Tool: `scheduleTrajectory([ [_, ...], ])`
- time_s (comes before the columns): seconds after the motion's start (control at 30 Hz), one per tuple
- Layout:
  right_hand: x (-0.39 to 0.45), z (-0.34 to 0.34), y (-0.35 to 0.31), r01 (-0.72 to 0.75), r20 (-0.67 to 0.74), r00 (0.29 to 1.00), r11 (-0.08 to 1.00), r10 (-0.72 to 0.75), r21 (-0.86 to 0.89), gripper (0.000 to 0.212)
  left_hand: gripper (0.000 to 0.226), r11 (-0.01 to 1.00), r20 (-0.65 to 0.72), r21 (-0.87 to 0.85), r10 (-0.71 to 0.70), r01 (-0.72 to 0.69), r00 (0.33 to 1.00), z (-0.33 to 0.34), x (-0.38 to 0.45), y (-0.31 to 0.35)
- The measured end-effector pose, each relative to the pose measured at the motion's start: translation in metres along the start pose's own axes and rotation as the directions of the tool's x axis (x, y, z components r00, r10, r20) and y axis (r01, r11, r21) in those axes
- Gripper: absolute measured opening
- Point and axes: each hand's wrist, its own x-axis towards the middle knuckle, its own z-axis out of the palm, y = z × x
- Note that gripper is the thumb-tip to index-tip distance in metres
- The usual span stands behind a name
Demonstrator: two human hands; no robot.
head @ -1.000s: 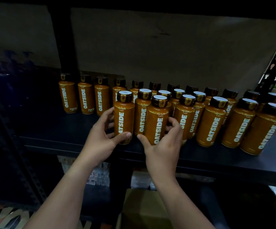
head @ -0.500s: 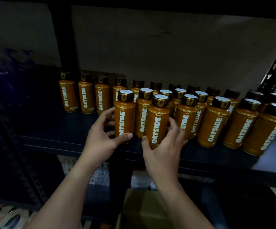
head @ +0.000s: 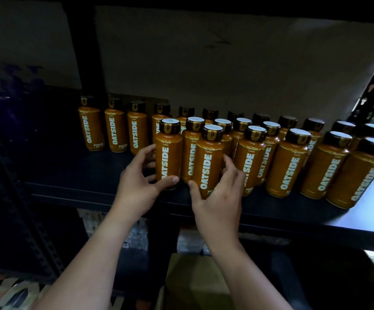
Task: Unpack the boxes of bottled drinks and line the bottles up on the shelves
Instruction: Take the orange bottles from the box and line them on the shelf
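Near the front edge of the dark metal shelf (head: pixel 92 173): 2 upright orange plastic OATSIDE bottles, left hand (head: pixel 136 186) gripping one (head: pixel 168 153), right hand (head: pixel 220 198) gripping the other (head: pixel 208 162).

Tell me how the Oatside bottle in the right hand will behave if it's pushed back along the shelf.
The bottle is tall and narrow, so it may tip. Its smooth body could slip in the right hand. Close neighbours may get knocked.
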Motion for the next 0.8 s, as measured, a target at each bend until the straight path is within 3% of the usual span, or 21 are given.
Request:
scheduleTrajectory([
  [0.27, -0.01, -0.005, 0.003, 0.069, -0.028, 0.997, 0.997, -0.068, 0.024, 0.09, 0.101, 0.998, 0.023, 0.062, 0.008, -0.009, 1.0, -0.007, -0.009, 0.005],
  [0.33, -0.02, -0.01, 0.009, 0.125, -0.063, 0.991, 0.99, -0.121, 0.072, 0.085, 0.097, 0.987, 0.013, 0.158, 0.011, -0.013, 1.0, -0.015, -0.014, 0.005],
  [0.47, -0.053, -0.019, 0.034, 0.389, -0.162, 0.914, 0.918, -0.373, 0.08, 0.059, 0.049, 0.868, -0.093, 0.44, 0.3, -0.231, 0.949, -0.028, -0.039, 0.002],
  [0.57, -0.086, -0.02, 0.065, 0.448, -0.062, 0.893, 0.893, -0.445, 0.046, 0.05, 0.027, 0.828, 0.037, 0.423, 0.391, -0.369, 0.919, -0.013, -0.077, -0.011],
  [0.7, -0.139, -0.011, 0.119, 0.305, 0.304, 0.909, 0.952, -0.283, -0.025, 0.042, 0.023, 0.744, 0.351, 0.597, 0.096, -0.302, 0.931, 0.029, -0.141, -0.084],
  [0.8, -0.18, -0.003, 0.154, 0.18, 0.581, 0.812, 0.97, -0.053, -0.162, 0.042, 0.051, 0.636, 0.378, 0.759, -0.254, -0.142, 0.89, 0.054, -0.186, -0.131],
])
